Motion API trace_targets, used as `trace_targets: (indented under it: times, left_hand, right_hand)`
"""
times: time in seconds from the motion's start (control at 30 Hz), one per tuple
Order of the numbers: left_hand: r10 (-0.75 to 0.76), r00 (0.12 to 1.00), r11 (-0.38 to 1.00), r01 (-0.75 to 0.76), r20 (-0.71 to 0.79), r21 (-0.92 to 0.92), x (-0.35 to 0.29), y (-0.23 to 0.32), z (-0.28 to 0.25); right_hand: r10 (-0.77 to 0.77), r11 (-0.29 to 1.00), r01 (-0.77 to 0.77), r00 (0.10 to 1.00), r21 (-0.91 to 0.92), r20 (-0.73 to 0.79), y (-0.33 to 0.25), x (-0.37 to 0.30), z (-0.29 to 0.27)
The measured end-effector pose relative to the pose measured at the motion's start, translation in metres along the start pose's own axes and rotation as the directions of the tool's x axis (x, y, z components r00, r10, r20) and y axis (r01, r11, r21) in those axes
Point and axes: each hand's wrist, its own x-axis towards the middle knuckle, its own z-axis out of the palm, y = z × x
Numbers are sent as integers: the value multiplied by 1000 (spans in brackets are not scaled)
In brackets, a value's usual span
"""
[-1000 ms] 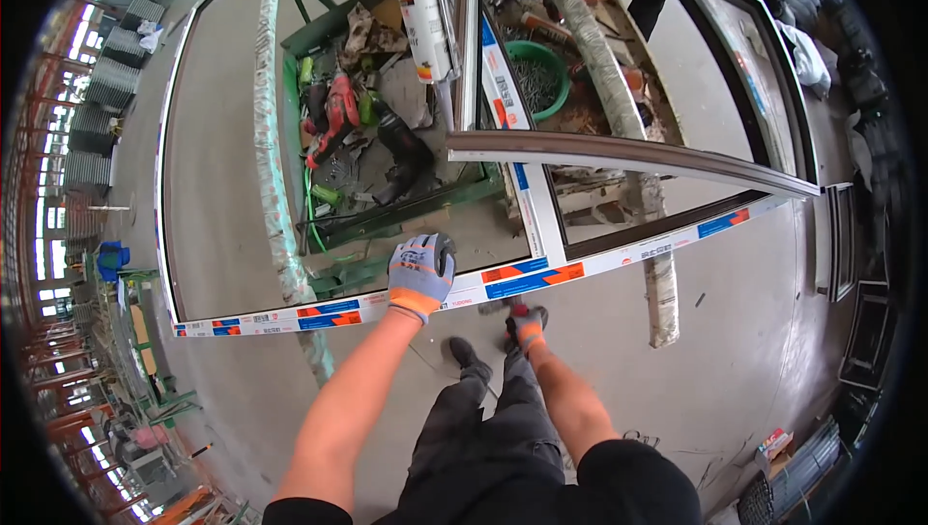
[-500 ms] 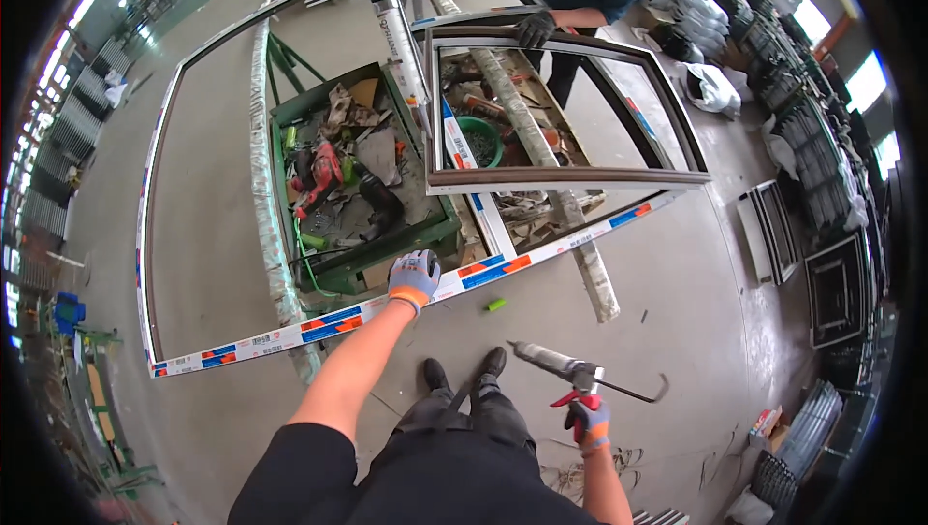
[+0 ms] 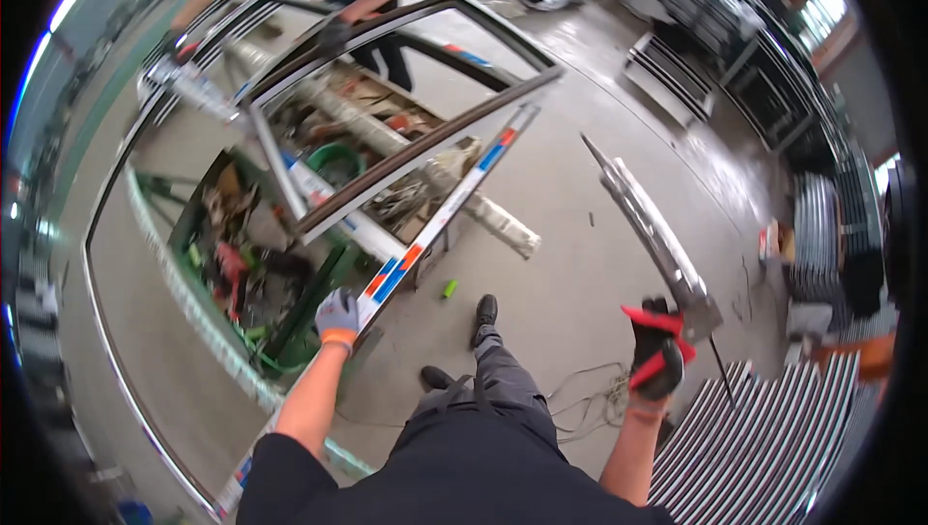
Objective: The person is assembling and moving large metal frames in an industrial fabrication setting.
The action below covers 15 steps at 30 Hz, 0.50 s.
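My gloved left hand [image 3: 337, 316] is closed over the near bar of a large window frame [image 3: 425, 230], whose white face carries blue and orange protective tape. In my gloved right hand [image 3: 657, 361] I grip a caulking gun [image 3: 652, 230] by its red handle, its long nozzle pointing up and away from me. The gun is held apart from the frame, out to the right. A smaller brown-edged sash [image 3: 435, 145] lies tilted over the large frame. Opposite me, a co-worker's dark-gloved hand [image 3: 333, 37] rests on that sash; their other hand [image 3: 177, 46] holds a second caulking gun [image 3: 205, 95], blurred.
Wrapped support bars [image 3: 507, 225] run beneath the frame. Below are a green bin [image 3: 324, 278] of tools and scraps and a green bowl [image 3: 338, 165]. A small green piece [image 3: 449, 288] and loose cord [image 3: 594, 399] lie on the floor. Stacked metal profiles [image 3: 754, 438] stand at right.
My view has swung to the right, so the frame appears turned and further left. My right hand has raised the caulking gun, its nozzle now pointing more upward. The left hand stays on the frame.
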Motion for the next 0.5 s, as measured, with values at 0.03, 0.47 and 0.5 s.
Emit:
trace_targets:
  times: [0.03,0.47,0.5]
  left_hand:
    - [0,1000,1000,0,-15,15,0,0,5]
    - [-131,989,976,141,-69,168,-3,-3,14]
    - [-137,989,975,145,-58,169,-5,-9,15]
  right_hand:
    - [-29,999,29,1000,32,-10,5,21,0]
    - [18,999,-20,998,-33,-67,64,258,-46]
    - [26,999,-29,997,-40,-70,65,269,-45]
